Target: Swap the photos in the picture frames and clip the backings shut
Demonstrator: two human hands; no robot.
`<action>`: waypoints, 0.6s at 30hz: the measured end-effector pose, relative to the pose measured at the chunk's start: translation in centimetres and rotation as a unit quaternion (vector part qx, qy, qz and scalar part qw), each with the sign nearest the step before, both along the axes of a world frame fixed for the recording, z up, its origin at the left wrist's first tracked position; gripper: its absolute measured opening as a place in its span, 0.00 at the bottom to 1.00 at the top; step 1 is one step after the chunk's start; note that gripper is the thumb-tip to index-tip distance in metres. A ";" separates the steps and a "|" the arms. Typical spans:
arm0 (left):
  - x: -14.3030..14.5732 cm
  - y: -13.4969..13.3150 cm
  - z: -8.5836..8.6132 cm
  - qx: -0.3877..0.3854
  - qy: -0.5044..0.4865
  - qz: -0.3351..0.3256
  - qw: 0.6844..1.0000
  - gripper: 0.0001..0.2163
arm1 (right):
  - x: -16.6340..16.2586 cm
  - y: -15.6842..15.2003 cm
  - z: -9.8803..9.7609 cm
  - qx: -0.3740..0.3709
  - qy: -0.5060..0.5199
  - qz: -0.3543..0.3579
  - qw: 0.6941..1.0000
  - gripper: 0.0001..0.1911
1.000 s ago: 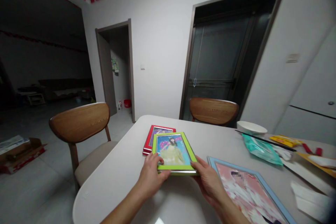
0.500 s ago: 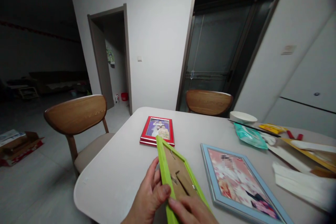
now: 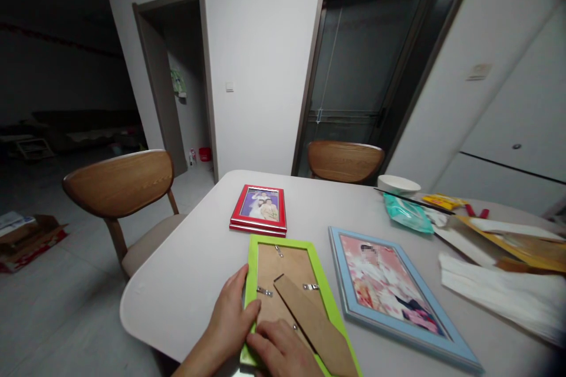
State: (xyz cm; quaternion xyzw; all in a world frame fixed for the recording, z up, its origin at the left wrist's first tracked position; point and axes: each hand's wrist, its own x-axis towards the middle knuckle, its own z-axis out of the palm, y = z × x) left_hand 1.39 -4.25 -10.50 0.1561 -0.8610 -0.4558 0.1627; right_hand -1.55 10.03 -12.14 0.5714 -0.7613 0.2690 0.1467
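Observation:
A lime-green photo frame (image 3: 313,259) lies back side up near the table's front, showing brown backing board, metal clips and a brown stand leg (image 3: 305,318). My left hand (image 3: 227,312) grips its left edge, thumb on top and fingers at the outer side. Across the lower part of the backing rests my right hand (image 3: 285,347), its curled fingers on the frame near the lower left edge. To the right is a light-blue photo frame (image 3: 349,297), picture up. Beyond the green one sit stacked red photo frames (image 3: 283,218), the top one showing a picture.
Toward the right of the pale table (image 3: 177,283) are a white bowl (image 3: 400,184), a teal packet (image 3: 407,212), a thin black stick, a yellow packet (image 3: 437,201) and white paper (image 3: 495,283). Wooden chairs (image 3: 121,182) stand at the left and far sides.
The green frame has tipped from a steep tilt to nearly flat, so its back now faces up. Both hands stay on it. The whole view has shifted slightly.

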 end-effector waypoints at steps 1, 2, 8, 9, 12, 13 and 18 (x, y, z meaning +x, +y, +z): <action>-0.1 0.0 -0.2 -0.028 -0.005 0.001 1.000 0.27 | -0.4 0.6 0.6 -0.006 -0.012 0.016 1.000 0.20; -0.1 0.0 -0.4 -0.050 -0.011 0.000 0.999 0.27 | -1.1 1.3 1.4 -0.012 -0.024 0.017 0.999 0.19; -0.2 0.3 -0.4 -0.085 -0.033 -0.018 0.996 0.28 | -7.0 5.5 3.9 0.059 -0.099 -0.244 0.963 0.12; -0.2 0.4 -0.3 -0.085 -0.035 -0.020 0.996 0.28 | -7.7 5.7 3.8 0.083 -0.109 -0.258 0.956 0.12; -0.3 0.5 0.0 -0.089 -0.037 -0.029 0.995 0.28 | -8.7 5.5 3.4 0.127 -0.121 -0.263 0.949 0.12; -0.3 0.5 0.0 -0.092 -0.037 -0.033 0.994 0.27 | -8.7 5.2 3.3 0.130 -0.120 -0.264 0.948 0.12; -0.3 0.3 -0.2 -0.102 -0.027 -0.043 0.993 0.25 | -8.8 4.2 3.4 0.138 -0.126 -0.279 0.942 0.14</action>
